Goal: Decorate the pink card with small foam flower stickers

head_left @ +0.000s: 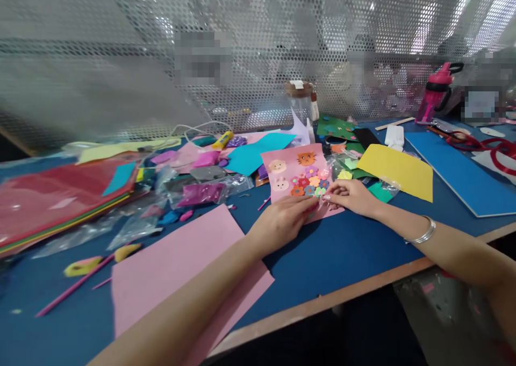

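On a pink sheet (276, 165) sits a cluster of coloured flower cutouts (309, 182), with an orange cat face (306, 158) above and two pale animal faces (280, 184) at the left. Over the sheet's lower edge, my left hand (284, 221) reaches in with its fingers pressed together. My right hand (350, 196) meets it from the right, thumb and fingertips pinched close to the left fingertips. Whatever small piece lies between the fingertips is too small and covered to make out. A larger plain pink sheet (181, 258) lies partly under my left forearm.
Yellow foam sheet (399, 170) and blue board (459, 172) lie at the right. A pink bottle (433, 94) and a lidded jar (300, 102) stand by the perforated metal screen (258, 43). Stacked coloured sheets (60, 194), clay bags (201, 194) and a pink stick (76, 285) are leftward.
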Available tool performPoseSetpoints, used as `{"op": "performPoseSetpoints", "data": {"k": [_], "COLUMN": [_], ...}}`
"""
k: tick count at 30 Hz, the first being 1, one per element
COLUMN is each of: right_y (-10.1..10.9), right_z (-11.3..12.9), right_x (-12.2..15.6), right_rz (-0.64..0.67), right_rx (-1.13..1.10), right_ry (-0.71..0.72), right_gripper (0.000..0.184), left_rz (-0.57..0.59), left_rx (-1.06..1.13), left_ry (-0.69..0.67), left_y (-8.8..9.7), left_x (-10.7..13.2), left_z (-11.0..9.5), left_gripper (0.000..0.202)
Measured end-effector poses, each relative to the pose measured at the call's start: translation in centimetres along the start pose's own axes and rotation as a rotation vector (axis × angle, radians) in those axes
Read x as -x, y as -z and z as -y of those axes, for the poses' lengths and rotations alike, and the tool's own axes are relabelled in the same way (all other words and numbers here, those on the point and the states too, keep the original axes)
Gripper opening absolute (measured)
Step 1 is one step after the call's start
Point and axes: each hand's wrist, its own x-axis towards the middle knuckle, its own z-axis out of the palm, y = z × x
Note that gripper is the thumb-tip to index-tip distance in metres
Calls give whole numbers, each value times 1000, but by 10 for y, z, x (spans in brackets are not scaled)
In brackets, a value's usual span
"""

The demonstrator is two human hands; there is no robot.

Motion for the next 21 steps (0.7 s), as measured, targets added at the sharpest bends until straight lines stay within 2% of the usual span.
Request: {"op": "performPoseSetpoints", "data": {"k": [4, 9, 13, 21], "right_y": [1, 1, 0, 0], "right_z": [-2, -1, 3, 3], "right_x": [0, 0, 2, 2], "right_rz": [14, 20, 24, 17], "right_rx": [21, 18, 16, 51], "right_ry": [18, 13, 2, 14], "right_gripper": [15, 14, 14, 14], "left_rz": [10, -49, 5, 9], "left_rx": [36, 37, 39, -13], "left_ry": [28, 121, 192, 168], "left_y": [1, 1, 4, 2], "left_x": [0, 1, 0, 1], "left_z": [-2, -3, -5, -6], "left_gripper": [27, 18, 11, 10]}}
